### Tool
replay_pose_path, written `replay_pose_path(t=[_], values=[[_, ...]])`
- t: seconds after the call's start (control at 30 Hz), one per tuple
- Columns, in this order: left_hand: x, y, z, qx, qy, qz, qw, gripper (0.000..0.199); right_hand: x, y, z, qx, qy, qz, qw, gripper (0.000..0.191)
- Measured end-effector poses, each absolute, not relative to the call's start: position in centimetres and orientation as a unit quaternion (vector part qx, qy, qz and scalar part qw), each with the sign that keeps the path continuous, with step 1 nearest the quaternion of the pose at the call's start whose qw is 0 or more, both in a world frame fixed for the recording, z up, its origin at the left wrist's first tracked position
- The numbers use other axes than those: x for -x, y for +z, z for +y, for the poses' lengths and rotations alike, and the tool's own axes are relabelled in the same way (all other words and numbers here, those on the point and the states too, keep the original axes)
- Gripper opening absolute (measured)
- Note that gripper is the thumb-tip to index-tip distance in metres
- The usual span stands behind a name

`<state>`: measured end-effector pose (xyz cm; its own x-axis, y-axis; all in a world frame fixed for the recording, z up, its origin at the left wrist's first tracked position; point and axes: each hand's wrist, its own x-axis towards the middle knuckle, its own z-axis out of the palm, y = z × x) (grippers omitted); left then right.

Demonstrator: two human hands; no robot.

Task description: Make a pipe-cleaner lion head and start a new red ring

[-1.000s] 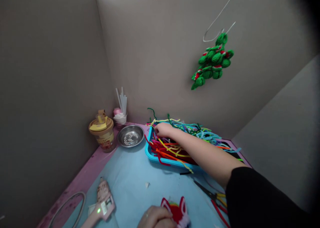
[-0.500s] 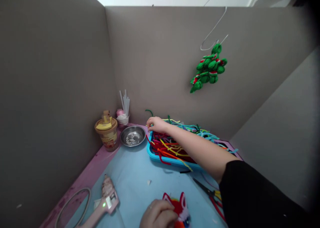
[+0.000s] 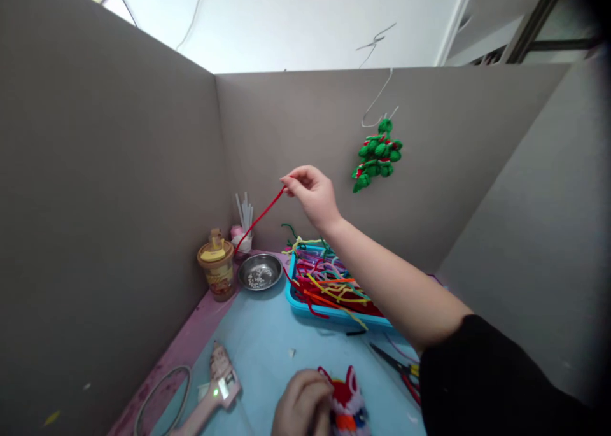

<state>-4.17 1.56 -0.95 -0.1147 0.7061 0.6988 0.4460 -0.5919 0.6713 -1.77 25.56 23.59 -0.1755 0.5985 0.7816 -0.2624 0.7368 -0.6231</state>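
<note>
My right hand is raised above the tray, thumb and fingers pinched on one end of a red pipe cleaner. The strand slants down to the left, its far end in front of the lidded cup. Low in the view, my left hand is curled closed at the left side of a small pipe-cleaner figure with pink-edged red ears and an orange patch. Its fingertips are partly hidden. Behind my right forearm stands a blue tray heaped with pipe cleaners of many colours.
A metal dish with small white bits sits beside a lidded cup. At lower left lies a pink glue gun with a lit green light. Scissors lie at right. A green tree ornament hangs on the back partition.
My right hand has risen from the tray's back left corner, drawing out a red pipe cleaner. My left hand stays by the figure. The view has tilted upward.
</note>
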Motion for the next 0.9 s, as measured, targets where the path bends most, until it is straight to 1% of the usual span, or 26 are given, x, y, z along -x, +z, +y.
replay_pose_path(t=[0.1,0.17,0.23,0.3,0.37,0.47,0.53,0.63,0.73,0.8,0.9], values=[[5.1,0.7,1.3,-0.673,0.603,0.417,0.101,0.02,-4.2,22.3,20.6,0.142,0.334,-0.636,0.681,0.016],[5.7,1.8,1.3,-0.71,0.569,0.4,0.111,0.021,-8.1,19.5,17.2,0.172,0.351,-0.595,0.702,0.015],[5.8,2.8,1.3,-0.693,0.559,0.431,0.147,0.015,-11.3,16.0,14.1,0.198,0.389,-0.534,0.724,0.013],[5.2,3.9,1.4,-0.652,0.525,0.489,0.245,0.019,-13.7,12.7,11.4,0.222,0.44,-0.489,0.72,0.01],[4.0,5.0,1.4,-0.583,0.495,0.524,0.376,0.027,-15.4,10.3,9.1,0.245,0.478,-0.462,0.706,0.009],[1.4,7.2,1.4,-0.479,0.455,0.497,0.563,0.04,-17.0,8.8,6.5,0.263,0.494,-0.456,0.692,0.011],[-0.2,8.9,1.7,-0.418,0.482,0.457,0.62,0.042,-17.9,8.7,5.4,0.26,0.479,-0.491,0.68,0.011],[-1.7,11.4,2.8,-0.344,0.538,0.394,0.661,0.037,-19.0,9.2,4.4,0.25,0.423,-0.573,0.656,0.006],[-2.1,12.9,4.4,-0.329,0.551,0.368,0.672,0.025,-19.8,9.8,4.3,0.245,0.38,-0.624,0.637,0.001],[-2.0,13.2,5.6,-0.335,0.549,0.364,0.674,0.023,-20.1,9.9,4.9,0.244,0.369,-0.642,0.627,0.003],[-1.9,12.5,7.4,-0.376,0.552,0.369,0.646,0.025,-19.8,9.7,6.6,0.25,0.39,-0.623,0.63,0.004]])
